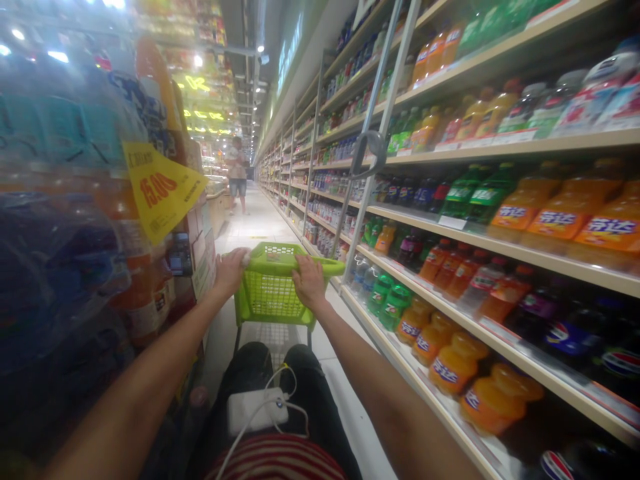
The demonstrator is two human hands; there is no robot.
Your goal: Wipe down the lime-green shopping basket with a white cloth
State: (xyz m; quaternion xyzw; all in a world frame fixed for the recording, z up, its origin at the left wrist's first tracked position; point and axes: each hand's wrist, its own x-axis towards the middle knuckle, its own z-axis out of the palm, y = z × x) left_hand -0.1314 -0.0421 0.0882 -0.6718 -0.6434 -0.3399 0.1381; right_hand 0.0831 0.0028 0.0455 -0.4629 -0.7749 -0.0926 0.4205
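Note:
Both arms reach forward to a lime-green shopping cart (273,300) with a mesh basket, standing in front of my legs. My left hand (233,270) is wrapped round the left end of the cart's handle. Farther right along the same handle, my right hand (309,280) is closed with its fingers over the bar. A white power bank (255,410) with white cables lies on my lap, touched by neither hand. The cart's inside is mostly hidden behind its back panel.
Tall shelves (480,240) of soft drink bottles line the right side. At left, close by, stand stacked bottle packs (60,220) with a yellow price sign (163,190). The tiled aisle (255,227) runs straight ahead, where a person (237,173) stands at a distance.

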